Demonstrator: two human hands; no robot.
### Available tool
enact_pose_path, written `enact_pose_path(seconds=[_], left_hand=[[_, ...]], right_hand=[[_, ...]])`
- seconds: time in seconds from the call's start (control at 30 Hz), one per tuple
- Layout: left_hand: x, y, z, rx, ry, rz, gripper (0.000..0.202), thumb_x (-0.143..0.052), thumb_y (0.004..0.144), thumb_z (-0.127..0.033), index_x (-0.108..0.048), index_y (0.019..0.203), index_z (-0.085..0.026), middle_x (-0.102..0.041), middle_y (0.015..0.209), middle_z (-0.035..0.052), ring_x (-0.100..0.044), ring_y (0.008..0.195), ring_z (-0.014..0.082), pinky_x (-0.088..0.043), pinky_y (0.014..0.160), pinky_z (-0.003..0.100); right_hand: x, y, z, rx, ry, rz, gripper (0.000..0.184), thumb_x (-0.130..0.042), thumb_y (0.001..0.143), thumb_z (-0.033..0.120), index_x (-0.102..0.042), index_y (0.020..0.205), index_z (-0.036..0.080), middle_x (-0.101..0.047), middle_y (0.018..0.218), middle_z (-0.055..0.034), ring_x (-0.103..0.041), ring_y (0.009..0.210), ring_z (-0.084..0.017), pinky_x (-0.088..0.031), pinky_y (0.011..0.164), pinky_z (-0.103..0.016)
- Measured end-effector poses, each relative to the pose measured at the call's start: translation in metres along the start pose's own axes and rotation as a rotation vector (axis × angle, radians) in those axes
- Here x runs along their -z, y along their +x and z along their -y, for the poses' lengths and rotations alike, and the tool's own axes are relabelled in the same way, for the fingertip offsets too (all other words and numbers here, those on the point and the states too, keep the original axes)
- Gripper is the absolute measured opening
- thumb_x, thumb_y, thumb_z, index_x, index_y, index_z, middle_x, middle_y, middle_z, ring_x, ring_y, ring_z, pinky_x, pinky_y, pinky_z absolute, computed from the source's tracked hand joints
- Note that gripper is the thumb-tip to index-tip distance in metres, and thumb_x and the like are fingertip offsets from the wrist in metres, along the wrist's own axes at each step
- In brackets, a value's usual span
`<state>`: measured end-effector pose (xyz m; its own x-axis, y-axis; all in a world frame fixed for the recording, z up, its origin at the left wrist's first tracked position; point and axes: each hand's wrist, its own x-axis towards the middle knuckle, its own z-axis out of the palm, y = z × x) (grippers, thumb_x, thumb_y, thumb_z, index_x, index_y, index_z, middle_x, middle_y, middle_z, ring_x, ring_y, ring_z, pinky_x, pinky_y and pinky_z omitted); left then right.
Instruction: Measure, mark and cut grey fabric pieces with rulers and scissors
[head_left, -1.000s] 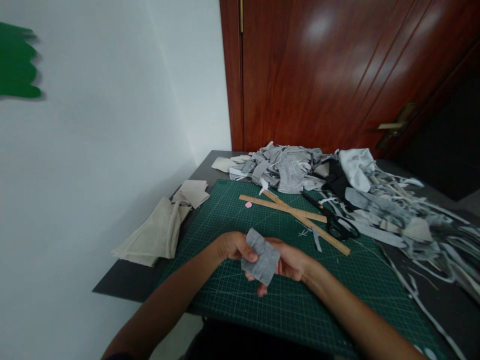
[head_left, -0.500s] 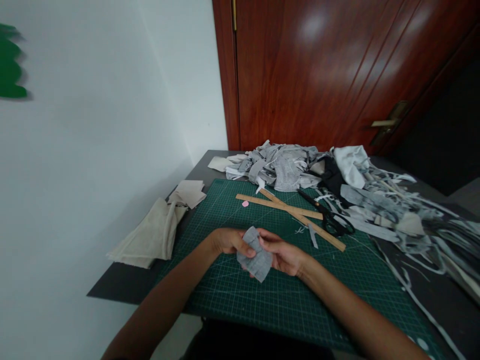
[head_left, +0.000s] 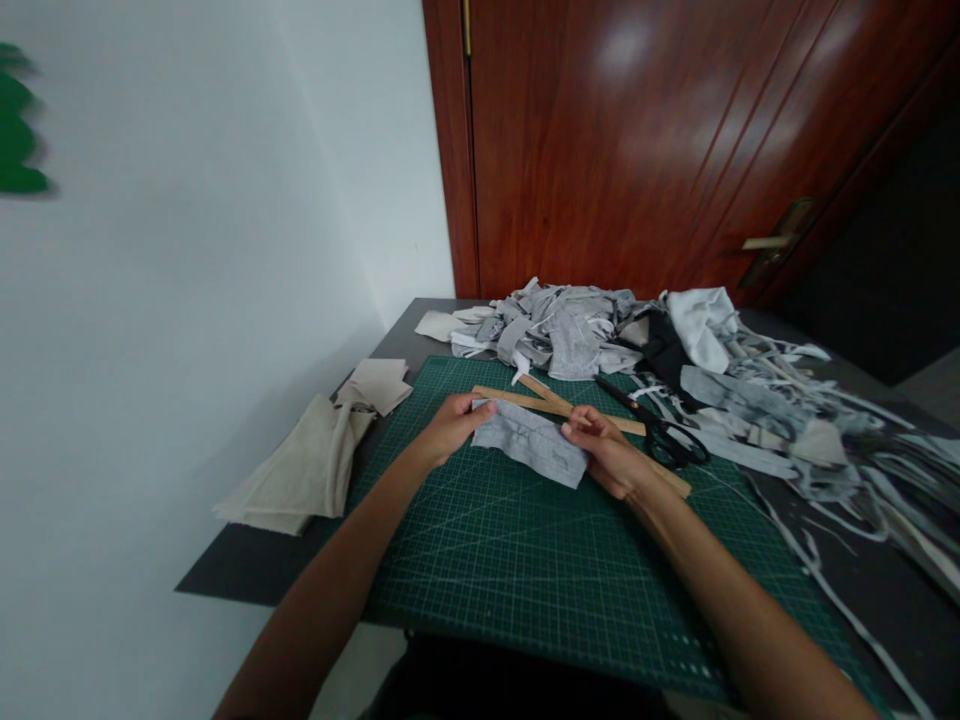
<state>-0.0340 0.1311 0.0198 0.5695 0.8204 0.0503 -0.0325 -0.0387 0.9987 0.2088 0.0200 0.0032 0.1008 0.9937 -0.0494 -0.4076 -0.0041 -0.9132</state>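
Observation:
A rectangular piece of grey fabric (head_left: pixel 529 440) is stretched between my two hands over the green cutting mat (head_left: pixel 510 570). My left hand (head_left: pixel 453 428) pinches its upper left corner, thumb on top. At the other end my right hand (head_left: pixel 606 450) grips the upper right edge between thumb and fingers. Just behind the fabric, two wooden rulers (head_left: pixel 634 426) lie crossed, partly covered by the fabric and my right hand. Black-handled scissors (head_left: pixel 675 445) rest to the right of that hand.
Grey fabric scraps (head_left: pixel 574 335) are heaped at the back, before a wooden door (head_left: pixel 600 150). More strips (head_left: pixel 825 440) spread along the right side. Folded beige cloth (head_left: pixel 300 470) and small pale pieces (head_left: pixel 379 385) lie at the left, near the white wall (head_left: pixel 187 250).
Both hands have moved forward and apart. The grey fabric, bunched between them before, now hangs spread out wide near the rulers.

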Motion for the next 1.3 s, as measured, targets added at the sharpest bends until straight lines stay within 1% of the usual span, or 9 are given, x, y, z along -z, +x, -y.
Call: enact_pose_path(seconds=[0.07, 0.17, 0.3, 0.63, 0.8, 0.93, 1.03, 1.13, 1.3], left_hand=[[0.002, 0.002, 0.005, -0.017, 0.058, -0.037, 0.05, -0.085, 0.072, -0.058, -0.075, 0.087, -0.012, -0.072, 0.075, 0.0029, -0.061, 0.066, 0.0148, -0.048, 0.063, 0.026], [0.005, 0.005, 0.01, -0.014, 0.132, -0.048, 0.046, -0.084, 0.073, -0.056, -0.073, 0.083, -0.013, -0.07, 0.071, 0.0014, -0.06, 0.062, 0.0138, -0.048, 0.058, 0.025], [0.01, 0.007, 0.012, 0.067, 0.146, -0.032, 0.04, -0.083, 0.074, -0.051, -0.07, 0.078, -0.014, -0.065, 0.061, -0.001, -0.057, 0.051, 0.0129, -0.049, 0.048, 0.025], [0.023, 0.01, 0.014, 0.173, 0.282, -0.08, 0.024, -0.082, 0.074, -0.029, -0.067, 0.065, -0.013, -0.063, 0.055, 0.0007, -0.06, 0.049, 0.0127, -0.05, 0.049, 0.022], [0.024, 0.012, 0.017, 0.189, 0.334, -0.078, 0.02, -0.08, 0.074, -0.02, -0.066, 0.061, -0.014, -0.062, 0.053, 0.0012, -0.057, 0.045, 0.0124, -0.046, 0.046, 0.022], [0.022, 0.01, 0.012, 0.182, 0.32, -0.098, 0.018, -0.08, 0.076, -0.024, -0.068, 0.067, -0.014, -0.064, 0.057, 0.0015, -0.059, 0.05, 0.0132, -0.048, 0.05, 0.024], [0.014, 0.005, 0.006, 0.17, 0.202, -0.07, 0.025, -0.081, 0.077, -0.036, -0.071, 0.075, -0.014, -0.069, 0.067, 0.0034, -0.064, 0.06, 0.0143, -0.051, 0.058, 0.025], [-0.009, -0.002, 0.004, 0.158, -0.002, -0.029, 0.036, -0.084, 0.073, -0.047, -0.07, 0.078, -0.014, -0.068, 0.069, 0.0024, -0.062, 0.061, 0.0138, -0.052, 0.06, 0.027], [-0.056, -0.017, 0.009, 0.108, -0.028, 0.072, 0.044, -0.081, 0.074, -0.057, -0.069, 0.078, -0.015, -0.07, 0.072, 0.0041, -0.065, 0.063, 0.0169, -0.052, 0.061, 0.029]], right_hand=[[0.006, 0.004, -0.001, 0.041, -0.033, -0.056, 0.055, -0.1, 0.057, 0.04, -0.064, 0.097, 0.029, -0.067, 0.076, 0.0062, -0.063, 0.067, -0.016, -0.048, 0.06, -0.026], [0.016, 0.01, -0.005, 0.181, -0.281, -0.125, 0.054, -0.091, 0.066, 0.05, -0.065, 0.108, 0.028, -0.07, 0.082, 0.0022, -0.066, 0.073, -0.02, -0.051, 0.065, -0.031], [0.028, 0.019, -0.011, 0.316, -0.533, -0.165, 0.041, -0.087, 0.068, 0.051, -0.069, 0.091, 0.022, -0.069, 0.079, -0.001, -0.064, 0.074, -0.021, -0.05, 0.068, -0.033], [0.042, 0.027, -0.017, 0.396, -0.692, -0.228, 0.028, -0.078, 0.073, 0.046, -0.069, 0.086, 0.023, -0.074, 0.082, -0.0047, -0.069, 0.078, -0.026, -0.054, 0.078, -0.041], [0.038, 0.024, -0.02, 0.4, -0.731, -0.279, 0.025, -0.08, 0.073, 0.041, -0.072, 0.091, 0.024, -0.075, 0.08, -0.0044, -0.069, 0.076, -0.027, -0.053, 0.079, -0.043], [0.031, 0.02, -0.015, 0.383, -0.674, -0.281, 0.034, -0.084, 0.069, 0.039, -0.072, 0.097, 0.025, -0.072, 0.075, -0.0016, -0.066, 0.07, -0.025, -0.052, 0.072, -0.04], [0.02, 0.016, -0.013, 0.355, -0.568, -0.271, 0.043, -0.085, 0.068, 0.045, -0.069, 0.103, 0.024, -0.067, 0.071, 0.0013, -0.062, 0.062, -0.022, -0.051, 0.061, -0.035], [0.001, 0.008, -0.016, 0.298, -0.434, -0.204, 0.044, -0.081, 0.074, 0.056, -0.066, 0.098, 0.023, -0.063, 0.066, 0.0039, -0.058, 0.051, -0.017, -0.05, 0.05, -0.031], [-0.031, -0.008, -0.027, 0.246, -0.288, -0.111, 0.046, -0.082, 0.075, 0.061, -0.066, 0.097, 0.024, -0.07, 0.072, 0.0014, -0.064, 0.053, -0.017, -0.058, 0.054, -0.033]])
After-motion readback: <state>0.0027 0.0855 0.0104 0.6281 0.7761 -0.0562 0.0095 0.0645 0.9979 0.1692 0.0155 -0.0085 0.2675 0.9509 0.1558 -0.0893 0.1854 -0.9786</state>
